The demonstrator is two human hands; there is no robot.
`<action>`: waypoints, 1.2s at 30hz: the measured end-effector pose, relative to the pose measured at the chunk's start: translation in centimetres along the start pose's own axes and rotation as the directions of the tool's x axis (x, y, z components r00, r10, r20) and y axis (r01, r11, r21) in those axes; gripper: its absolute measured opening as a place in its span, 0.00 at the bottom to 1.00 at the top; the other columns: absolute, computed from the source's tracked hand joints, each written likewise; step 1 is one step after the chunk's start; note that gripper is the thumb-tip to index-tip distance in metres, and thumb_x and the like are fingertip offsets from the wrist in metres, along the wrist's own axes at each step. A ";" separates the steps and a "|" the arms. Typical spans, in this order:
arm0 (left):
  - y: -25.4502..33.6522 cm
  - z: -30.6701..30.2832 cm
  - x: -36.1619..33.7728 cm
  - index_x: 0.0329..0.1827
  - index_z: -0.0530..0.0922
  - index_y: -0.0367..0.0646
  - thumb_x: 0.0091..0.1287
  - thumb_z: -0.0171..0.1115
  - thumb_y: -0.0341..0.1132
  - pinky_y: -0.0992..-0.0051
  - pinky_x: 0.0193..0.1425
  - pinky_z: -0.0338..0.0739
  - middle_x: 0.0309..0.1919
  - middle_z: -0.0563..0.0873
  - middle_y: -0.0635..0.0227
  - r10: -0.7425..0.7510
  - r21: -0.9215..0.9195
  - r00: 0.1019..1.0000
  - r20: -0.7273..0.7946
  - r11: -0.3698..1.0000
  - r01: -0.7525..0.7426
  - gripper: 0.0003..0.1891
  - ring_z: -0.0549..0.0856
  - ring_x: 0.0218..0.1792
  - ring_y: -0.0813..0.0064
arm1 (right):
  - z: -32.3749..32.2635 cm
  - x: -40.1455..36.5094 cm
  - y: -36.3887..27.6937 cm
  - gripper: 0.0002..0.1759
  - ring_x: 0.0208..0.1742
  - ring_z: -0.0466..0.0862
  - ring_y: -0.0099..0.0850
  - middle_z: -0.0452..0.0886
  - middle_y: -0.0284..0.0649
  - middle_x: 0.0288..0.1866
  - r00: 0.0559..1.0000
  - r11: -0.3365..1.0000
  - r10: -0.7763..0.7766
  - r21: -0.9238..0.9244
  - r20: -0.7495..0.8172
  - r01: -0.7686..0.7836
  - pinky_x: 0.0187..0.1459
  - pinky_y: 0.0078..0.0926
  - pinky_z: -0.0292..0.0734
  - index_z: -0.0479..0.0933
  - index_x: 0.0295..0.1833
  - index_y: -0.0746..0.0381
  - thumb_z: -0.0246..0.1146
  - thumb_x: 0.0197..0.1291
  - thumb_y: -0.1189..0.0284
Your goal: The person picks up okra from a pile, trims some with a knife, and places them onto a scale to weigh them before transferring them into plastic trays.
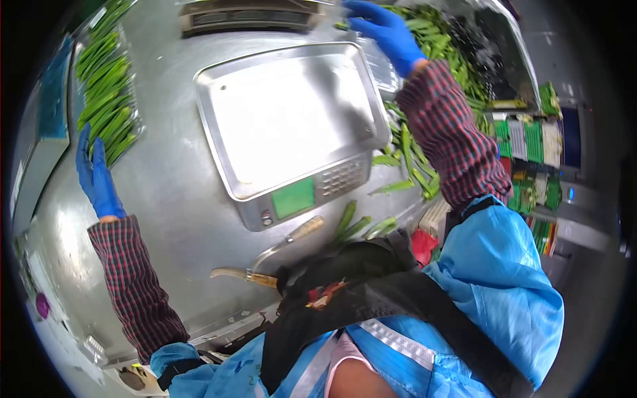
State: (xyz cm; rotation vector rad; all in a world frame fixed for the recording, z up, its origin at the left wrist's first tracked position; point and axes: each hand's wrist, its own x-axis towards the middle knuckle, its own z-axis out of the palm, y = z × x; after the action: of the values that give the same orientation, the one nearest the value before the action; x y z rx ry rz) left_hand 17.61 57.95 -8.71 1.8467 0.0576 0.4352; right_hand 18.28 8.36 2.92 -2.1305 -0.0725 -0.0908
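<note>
My left hand (98, 174), in a blue glove, has its fingers stretched out against the near end of a row of clear-wrapped packs of okra (106, 86). Above the far right corner of a digital scale (245, 211), my right hand (386, 34), also gloved in blue, reaches with its fingers apart; nothing shows in them. Below that hand lies some clear plastic (379, 66). Nothing rests on the scale's shiny steel pan (285, 119). Loose okra (415, 156) is heaped along the right side, partly hidden by my right sleeve.
Two hooked knives with wooden handles, one curved knife (302, 231) and another knife (249, 275), lie before the scale by a few okra pods (352, 225). A second device (252, 18) stands at the far edge. Stacked crates (531, 142) stand off to the right.
</note>
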 end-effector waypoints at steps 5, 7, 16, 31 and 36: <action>5.1 5.9 -4.3 0.62 0.72 0.37 0.69 0.55 0.28 0.73 0.69 0.62 0.60 0.77 0.66 0.045 -0.153 0.979 0.198 0.988 -0.014 0.19 0.73 0.61 0.75 | -11.8 -13.9 9.5 0.15 0.41 0.83 0.33 0.82 0.42 0.38 0.971 0.851 -0.037 -0.516 -0.236 -0.093 0.42 0.28 0.78 0.79 0.51 0.60 0.64 0.58 0.70; 7.6 8.9 -5.9 0.62 0.73 0.37 0.69 0.55 0.28 0.73 0.68 0.62 0.60 0.77 0.65 0.030 -0.166 0.958 0.286 0.986 0.019 0.18 0.73 0.61 0.75 | -10.4 -17.1 9.3 0.13 0.39 0.83 0.37 0.81 0.43 0.38 0.995 0.756 -0.084 -0.654 -0.059 0.026 0.42 0.32 0.78 0.80 0.48 0.59 0.63 0.58 0.69; 17.5 18.1 -13.6 0.59 0.75 0.39 0.67 0.55 0.26 0.72 0.66 0.65 0.59 0.77 0.63 0.115 -0.030 0.797 0.593 0.992 -0.121 0.17 0.74 0.61 0.72 | -5.8 -11.2 17.8 0.08 0.34 0.84 0.44 0.82 0.46 0.29 0.981 0.517 -0.048 -0.835 0.189 0.186 0.35 0.40 0.79 0.82 0.33 0.60 0.60 0.46 0.72; 30.6 34.4 -14.6 0.65 0.71 0.47 0.54 0.63 0.24 0.57 0.68 0.64 0.55 0.77 0.58 0.519 0.036 0.288 0.805 0.442 -0.896 0.30 0.74 0.59 0.53 | -13.2 -13.9 13.0 0.09 0.33 0.80 0.35 0.78 0.36 0.28 0.874 0.876 -0.472 0.046 -0.117 0.480 0.36 0.35 0.74 0.80 0.28 0.56 0.70 0.45 0.64; 28.8 31.5 -13.8 0.52 0.77 0.49 0.49 0.66 0.25 0.59 0.59 0.70 0.39 0.79 0.64 0.443 0.034 0.188 0.877 0.332 -0.943 0.24 0.77 0.46 0.57 | -17.8 -16.3 12.6 0.18 0.46 0.80 0.38 0.80 0.40 0.43 0.884 0.900 -0.417 0.036 -0.209 0.433 0.50 0.32 0.74 0.80 0.45 0.60 0.72 0.47 0.67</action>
State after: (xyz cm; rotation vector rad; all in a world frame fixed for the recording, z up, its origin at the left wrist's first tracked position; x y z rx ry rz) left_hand 9.85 16.45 6.47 2.4581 -1.6376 0.2596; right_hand 2.53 -13.70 0.23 -1.9792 -0.4223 -0.5494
